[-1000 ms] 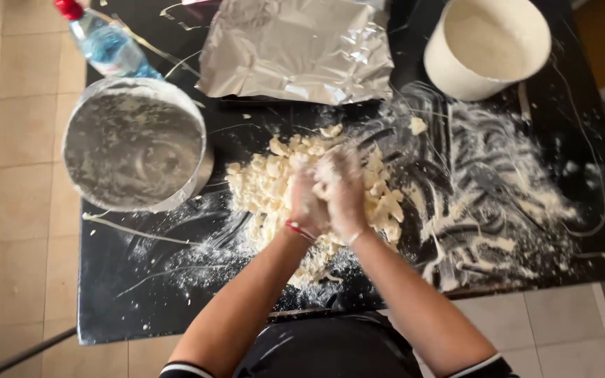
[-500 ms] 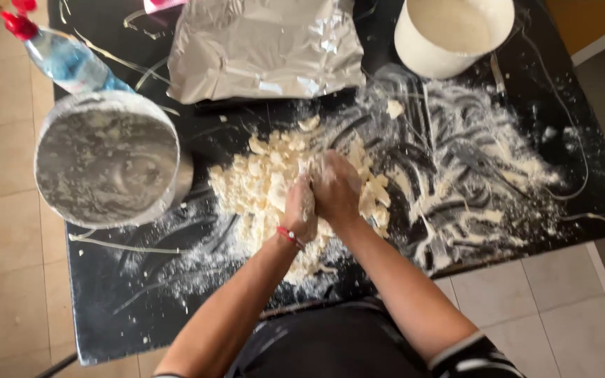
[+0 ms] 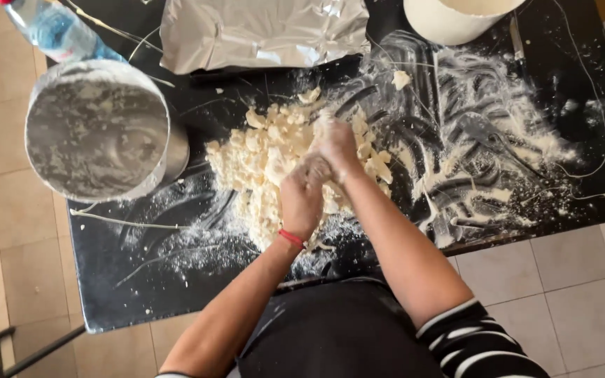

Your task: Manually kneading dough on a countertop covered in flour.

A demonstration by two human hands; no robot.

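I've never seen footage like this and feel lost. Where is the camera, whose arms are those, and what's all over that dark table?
The camera sits on the person's head and looks straight down, so the arms are their own. Both hands, the left hand and right hand, are floury and pressed together over a crumbly pile of pale dough, rubbing some of it between them. It lies on a black table dusted with flour. Beside it stand a metal pot, a plastic water bottle, a sheet of foil and a white bowl.
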